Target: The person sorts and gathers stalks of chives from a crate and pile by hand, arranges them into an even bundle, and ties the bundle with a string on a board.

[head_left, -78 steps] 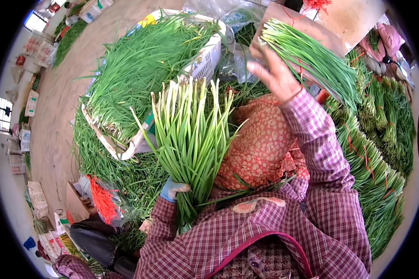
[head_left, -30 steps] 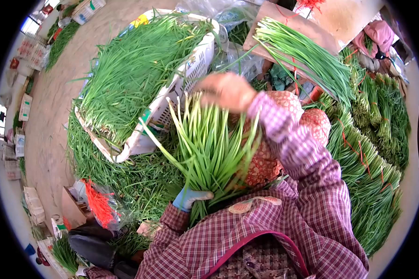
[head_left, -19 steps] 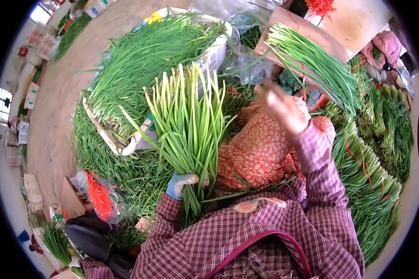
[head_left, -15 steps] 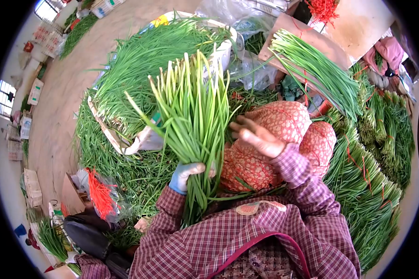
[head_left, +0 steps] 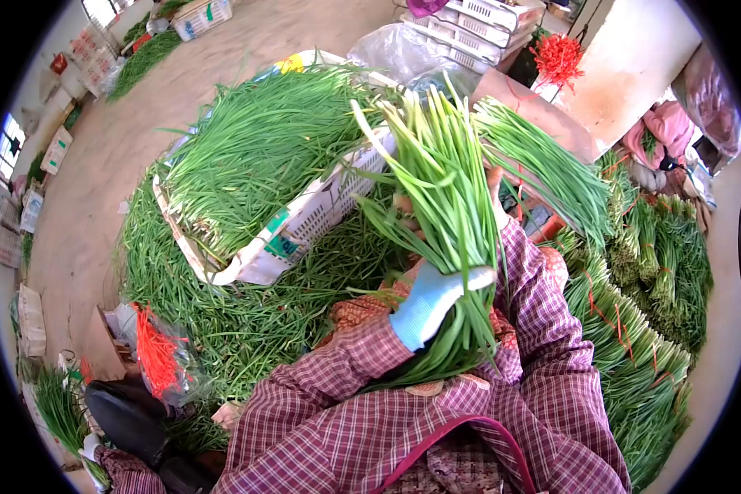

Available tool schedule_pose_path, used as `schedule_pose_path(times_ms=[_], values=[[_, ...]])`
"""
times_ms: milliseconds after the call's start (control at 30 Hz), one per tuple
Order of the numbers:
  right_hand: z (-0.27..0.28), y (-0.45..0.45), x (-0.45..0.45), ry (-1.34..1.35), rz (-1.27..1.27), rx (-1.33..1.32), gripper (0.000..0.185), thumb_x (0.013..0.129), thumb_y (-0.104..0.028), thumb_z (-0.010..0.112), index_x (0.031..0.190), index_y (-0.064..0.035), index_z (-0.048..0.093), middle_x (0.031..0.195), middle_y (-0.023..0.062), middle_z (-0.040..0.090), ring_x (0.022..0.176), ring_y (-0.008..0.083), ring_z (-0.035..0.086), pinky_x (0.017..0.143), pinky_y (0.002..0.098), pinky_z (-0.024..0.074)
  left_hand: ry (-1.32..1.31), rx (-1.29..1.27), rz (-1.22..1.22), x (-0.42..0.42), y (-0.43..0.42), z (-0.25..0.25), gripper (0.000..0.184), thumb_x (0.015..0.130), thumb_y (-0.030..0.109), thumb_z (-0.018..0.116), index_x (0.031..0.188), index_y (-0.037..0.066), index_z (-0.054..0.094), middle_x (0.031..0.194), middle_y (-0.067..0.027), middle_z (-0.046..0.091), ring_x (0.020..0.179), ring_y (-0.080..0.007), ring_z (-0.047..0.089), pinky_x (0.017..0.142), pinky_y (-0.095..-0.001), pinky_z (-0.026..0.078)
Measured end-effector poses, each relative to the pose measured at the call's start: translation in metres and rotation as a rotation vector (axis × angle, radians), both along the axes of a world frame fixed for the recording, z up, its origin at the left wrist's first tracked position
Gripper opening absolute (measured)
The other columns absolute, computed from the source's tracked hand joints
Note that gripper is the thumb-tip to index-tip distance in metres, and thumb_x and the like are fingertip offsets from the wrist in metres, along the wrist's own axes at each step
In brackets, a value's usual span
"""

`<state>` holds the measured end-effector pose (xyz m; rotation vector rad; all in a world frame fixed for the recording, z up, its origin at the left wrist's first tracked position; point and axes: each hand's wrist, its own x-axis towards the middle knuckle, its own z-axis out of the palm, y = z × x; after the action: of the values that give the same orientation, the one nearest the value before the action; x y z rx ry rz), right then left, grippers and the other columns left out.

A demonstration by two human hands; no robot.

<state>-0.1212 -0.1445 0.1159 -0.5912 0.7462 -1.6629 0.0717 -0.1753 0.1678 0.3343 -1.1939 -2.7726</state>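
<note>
Our blue-gloved left hand (head_left: 438, 298) clamps a bunch of long, green, pale-stemmed leaves (head_left: 451, 193) near the white slotted plastic basket (head_left: 333, 195); our bare right hand (head_left: 497, 196), mostly hidden, grip unclear. Probably light, bendy, bruisable: grasp gently where leaves gather.

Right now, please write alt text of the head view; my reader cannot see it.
A gloved left hand has a bunch of green stalks in its grip, pale ends pointing away, right hand partly hidden behind. A white crate heaped with greens stands ahead; red-tied bundles lie right.

Left fingers (head_left: 479, 278) curl inward below the raised, partly hidden right fingers (head_left: 495, 178).
</note>
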Motion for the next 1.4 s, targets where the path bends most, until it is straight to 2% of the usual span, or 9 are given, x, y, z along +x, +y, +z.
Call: schedule_pose_path(times_ms=[233,800,933,1033,1100,1233,1300,1367,1400], values=[[-0.002,0.036,-0.001,-0.072,-0.049,0.042,0.108,0.064,-0.081,0.05,0.141,-0.0074,0.036,0.136,0.0161,0.048,0.116,0.0295,0.054,0.096,0.047,0.0467,-0.003,-0.166,-0.115,0.003,0.028,-0.011,0.026,0.077,0.017,0.077,0.095,0.004,0.065,0.09,-0.0008,0.065,0.074,-0.0081,0.059,0.067,-0.0257,0.049],[-0.052,0.112,0.038,-0.239,-0.212,0.206,0.1,0.068,-0.075,0.053,0.139,-0.0064,0.039,0.132,0.0163,0.051,0.112,0.029,0.057,0.095,0.0459,0.0477,0.073,-0.073,-0.183,0.004,0.056,-0.018,0.026,0.073,0.018,0.081,0.087,0.004,0.065,0.078,-0.0006,0.064,0.069,-0.0088,0.058,0.063,-0.0249,0.049],[-0.066,0.128,0.045,-0.279,-0.262,0.237,0.098,0.068,-0.074,0.053,0.138,-0.0062,0.04,0.131,0.0163,0.052,0.111,0.0289,0.057,0.094,0.0457,0.048,0.016,0.075,-0.346,0.017,0.037,-0.014,0.059,0.073,0.025,0.081,0.118,-0.001,0.053,0.108,-0.0102,0.062,0.094,-0.0168,0.061,0.085,-0.0319,0.05],[-0.072,0.136,0.049,-0.298,-0.288,0.242,0.097,0.069,-0.073,0.054,0.138,-0.006,0.04,0.13,0.0163,0.052,0.111,0.0288,0.057,0.094,0.0455,0.0481,0.035,-0.287,-0.453,0.031,0.017,-0.017,0.115,0.063,0.046,0.083,0.143,-0.006,0.018,0.144,-0.0247,0.032,0.135,-0.0321,0.031,0.114,-0.0432,0.021],[-0.075,0.139,0.049,-0.31,-0.3,0.243,0.096,0.069,-0.072,0.054,0.138,-0.0059,0.04,0.13,0.0164,0.053,0.11,0.0287,0.058,0.094,0.0454,0.0483,0.135,-0.517,-0.392,0.052,0.007,-0.037,0.107,0.072,0.042,0.079,0.144,-0.007,0.017,0.147,-0.0269,0.028,0.137,-0.0325,0.03,0.115,-0.0451,0.019],[-0.079,0.142,0.049,-0.328,-0.318,0.242,0.094,0.07,-0.071,0.055,0.137,-0.0056,0.041,0.129,0.0164,0.053,0.109,0.0286,0.058,0.094,0.0452,0.0485,-0.079,-0.387,-0.615,0.103,-0.075,-0.017,0.064,0.084,0.039,0.067,0.126,-0.007,0.051,0.121,-0.02,0.06,0.112,-0.0246,0.059,0.098,-0.0366,0.046],[-0.082,0.143,0.049,-0.337,-0.32,0.245,0.094,0.071,-0.07,0.055,0.137,-0.0055,0.042,0.128,0.0164,0.054,0.109,0.0286,0.058,0.094,0.045,0.0486,-0.285,-0.473,-0.422,0.129,-0.113,-0.046,0.056,0.088,0.046,0.059,0.111,-0.005,0.063,0.095,-0.0158,0.069,0.085,-0.0202,0.068,0.077,-0.0299,0.055],[-0.083,0.142,0.05,-0.342,-0.321,0.243,0.093,0.071,-0.07,0.055,0.136,-0.0054,0.042,0.128,0.0164,0.054,0.109,0.0285,0.059,0.093,0.0449,0.0488,-0.482,-0.519,-0.076,0.141,-0.126,-0.093,0.058,0.091,0.052,0.052,0.108,-0.003,0.064,0.089,-0.0138,0.068,0.068,-0.0179,0.064,0.062,-0.0279,0.053],[-0.083,0.143,0.05,-0.34,-0.323,0.243,0.092,0.071,-0.069,0.055,0.136,-0.0053,0.042,0.128,0.0164,0.054,0.108,0.0285,0.059,0.093,0.0449,0.0488,-0.532,-0.459,-0.103,0.137,-0.126,-0.103,0.066,0.093,0.056,0.043,0.115,-0.004,0.06,0.093,-0.0114,0.067,0.072,-0.0156,0.06,0.065,-0.0282,0.05]])
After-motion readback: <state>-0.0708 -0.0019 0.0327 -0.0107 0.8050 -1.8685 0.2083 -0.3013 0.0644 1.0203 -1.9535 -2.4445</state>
